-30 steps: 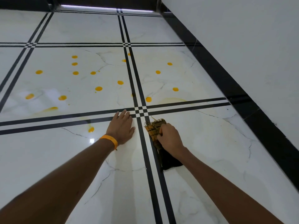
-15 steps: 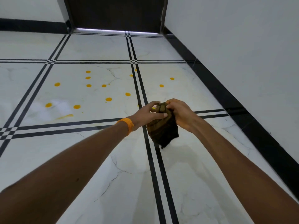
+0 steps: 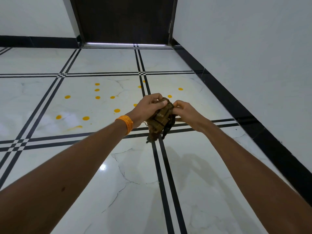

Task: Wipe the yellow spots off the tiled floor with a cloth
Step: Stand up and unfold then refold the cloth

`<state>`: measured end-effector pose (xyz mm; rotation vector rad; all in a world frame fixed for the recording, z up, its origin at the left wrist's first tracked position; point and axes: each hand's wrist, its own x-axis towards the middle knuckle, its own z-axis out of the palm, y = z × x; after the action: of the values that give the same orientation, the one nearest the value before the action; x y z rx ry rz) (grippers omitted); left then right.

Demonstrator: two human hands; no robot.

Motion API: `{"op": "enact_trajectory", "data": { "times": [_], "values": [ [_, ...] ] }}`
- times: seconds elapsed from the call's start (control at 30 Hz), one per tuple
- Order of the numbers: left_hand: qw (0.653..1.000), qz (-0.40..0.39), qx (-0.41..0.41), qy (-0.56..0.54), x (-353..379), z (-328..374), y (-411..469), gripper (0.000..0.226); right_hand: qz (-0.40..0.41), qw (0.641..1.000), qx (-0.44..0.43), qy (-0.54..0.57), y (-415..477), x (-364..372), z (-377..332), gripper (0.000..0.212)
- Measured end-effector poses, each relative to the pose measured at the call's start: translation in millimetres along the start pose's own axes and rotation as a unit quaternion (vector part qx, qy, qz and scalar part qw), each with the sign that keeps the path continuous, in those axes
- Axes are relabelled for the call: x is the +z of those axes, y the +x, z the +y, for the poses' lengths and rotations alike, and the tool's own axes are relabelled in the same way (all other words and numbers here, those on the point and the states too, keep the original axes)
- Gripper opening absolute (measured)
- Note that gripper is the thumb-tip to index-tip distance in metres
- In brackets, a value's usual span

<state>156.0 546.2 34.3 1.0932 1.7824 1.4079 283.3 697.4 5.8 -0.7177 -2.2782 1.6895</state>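
A dark brown, yellow-stained cloth hangs bunched in the air above the floor, gripped from both sides. My left hand, with an orange band on its wrist, pinches the cloth's top left. My right hand pinches its right edge. Several yellow spots dot the white marble tile beyond my hands, and a yellow smear lies near the tile's near edge. More spots sit on the tile to the right, partly hidden by my hands.
Black double grout lines cross the glossy floor. A white wall with a black skirting runs along the right. A dark door closes the far end.
The cloth lay on the floor under my right hand, with my left palm flat on the tile. Both hands have since lifted it and now hold it higher, and the view has tilted up.
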Motion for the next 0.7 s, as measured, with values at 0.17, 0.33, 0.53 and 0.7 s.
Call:
{"op": "enact_trajectory", "data": {
  "times": [0.17, 0.33, 0.53, 0.7],
  "values": [
    [0.976, 0.062, 0.084, 0.19, -3, 2, -3, 0.02, -0.037, 0.994, 0.03, -0.102, 1, 18, 14, 0.022],
    [0.931, 0.195, 0.045, 0.304, -26, -8, -7, 0.027, 0.07, 0.994, 0.077, 0.014, 6, 14, -13, 0.008],
    [0.972, 0.136, -0.027, 0.191, -44, -4, -27, 0.039, -0.158, 0.97, 0.083, -0.162, -23, -17, -54, 0.027],
    [0.992, 0.119, -0.018, 0.024, -53, 16, -35, 0.025, -0.138, 0.97, 0.09, -0.177, -31, -29, -58, 0.016]
  ]
}}
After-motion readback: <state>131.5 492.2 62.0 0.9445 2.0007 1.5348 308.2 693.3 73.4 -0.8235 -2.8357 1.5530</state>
